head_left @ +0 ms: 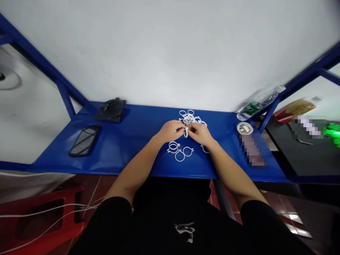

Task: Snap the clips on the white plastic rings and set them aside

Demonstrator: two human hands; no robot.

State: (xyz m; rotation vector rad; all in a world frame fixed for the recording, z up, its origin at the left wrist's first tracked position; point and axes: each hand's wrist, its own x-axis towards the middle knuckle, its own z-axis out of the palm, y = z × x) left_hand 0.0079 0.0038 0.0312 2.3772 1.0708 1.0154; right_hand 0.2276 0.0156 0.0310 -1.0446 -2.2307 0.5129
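Several rings (188, 119) dot a table (132, 141) along a wall (170, 53).

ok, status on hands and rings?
Left hand, right hand: both on one white ring. Ring pile just beyond, loose rings nearer the person. Nothing visibly blocking.

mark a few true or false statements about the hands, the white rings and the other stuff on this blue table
1. The left hand and right hand meet at one white ring. True.
2. Every ring is in the hands. False: a pile of rings lies beyond them on the blue table.
3. A dark smartphone lies left of the left hand. True.
4. The green-labelled bottle is on the left. False: it is on the right.
5. Both sleeves are black. True.
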